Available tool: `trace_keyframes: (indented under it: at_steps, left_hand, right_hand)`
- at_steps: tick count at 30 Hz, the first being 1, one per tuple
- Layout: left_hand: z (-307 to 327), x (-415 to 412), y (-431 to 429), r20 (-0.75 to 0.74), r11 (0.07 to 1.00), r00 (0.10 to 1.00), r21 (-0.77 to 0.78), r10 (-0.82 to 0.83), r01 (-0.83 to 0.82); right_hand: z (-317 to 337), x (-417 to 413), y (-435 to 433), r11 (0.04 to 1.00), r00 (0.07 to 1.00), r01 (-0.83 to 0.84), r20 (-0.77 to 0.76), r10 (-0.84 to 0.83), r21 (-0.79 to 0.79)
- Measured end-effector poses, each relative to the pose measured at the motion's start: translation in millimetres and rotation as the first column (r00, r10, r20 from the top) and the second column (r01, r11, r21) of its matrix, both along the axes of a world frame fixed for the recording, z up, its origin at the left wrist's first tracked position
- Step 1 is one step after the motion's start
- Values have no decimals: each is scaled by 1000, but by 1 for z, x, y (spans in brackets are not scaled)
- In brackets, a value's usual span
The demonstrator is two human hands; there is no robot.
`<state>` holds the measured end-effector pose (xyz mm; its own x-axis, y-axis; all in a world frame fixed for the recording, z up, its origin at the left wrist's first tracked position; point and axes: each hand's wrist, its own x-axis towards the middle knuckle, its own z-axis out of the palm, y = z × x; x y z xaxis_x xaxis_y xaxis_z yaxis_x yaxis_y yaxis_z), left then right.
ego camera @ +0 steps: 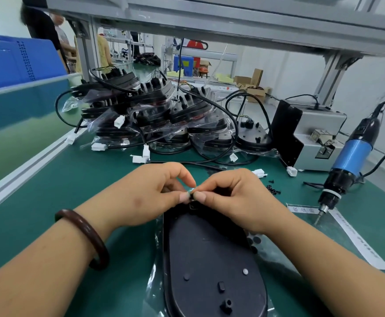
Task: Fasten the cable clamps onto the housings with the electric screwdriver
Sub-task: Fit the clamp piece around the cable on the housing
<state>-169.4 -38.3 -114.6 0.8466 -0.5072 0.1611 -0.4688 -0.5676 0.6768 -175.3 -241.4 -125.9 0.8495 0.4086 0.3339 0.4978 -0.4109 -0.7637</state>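
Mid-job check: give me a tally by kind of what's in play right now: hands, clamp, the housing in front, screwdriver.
Hands, left hand and right hand: 2
Cable clamp, pinched by both: 1
Housing under the hands: 1
Electric screwdriver: 1
Total: 5

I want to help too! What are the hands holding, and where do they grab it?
The left hand and right hand pinch a small black clamp by its two sides, over the far end of the housing.

Open mat (56,197) L of housing (209,255); housing pile (154,115) blocks rear; screwdriver (351,154) + feeder box (310,136) crowd R.
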Motion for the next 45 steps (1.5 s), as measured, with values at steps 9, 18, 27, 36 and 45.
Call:
trace_keyframes:
  at_steps: [9, 18, 27, 36, 45]
  left_hand:
    - [-3, -2, -3, 104, 992, 994, 123, 14, -27]
    - [-2, 8, 0, 38, 995, 999, 99, -15, 11]
    - [1, 6, 2, -22, 998, 1000, 58, 7, -6]
    - [3, 6, 2, -18, 997, 999, 70, 34, -32]
    - [3, 3, 1, 29, 996, 998, 56, 64, -65]
  right_hand:
    - [3, 6, -2, 997, 998, -25, -54, 21, -68]
    - [1, 9, 0, 999, 994, -48, -95, 49, 11]
    - [-2, 5, 3, 999, 991, -8, -136, 12, 31]
    - [2, -5, 6, 991, 996, -46, 73, 56, -123]
    - [4, -7, 5, 974, 971, -100, 195, 140, -201]
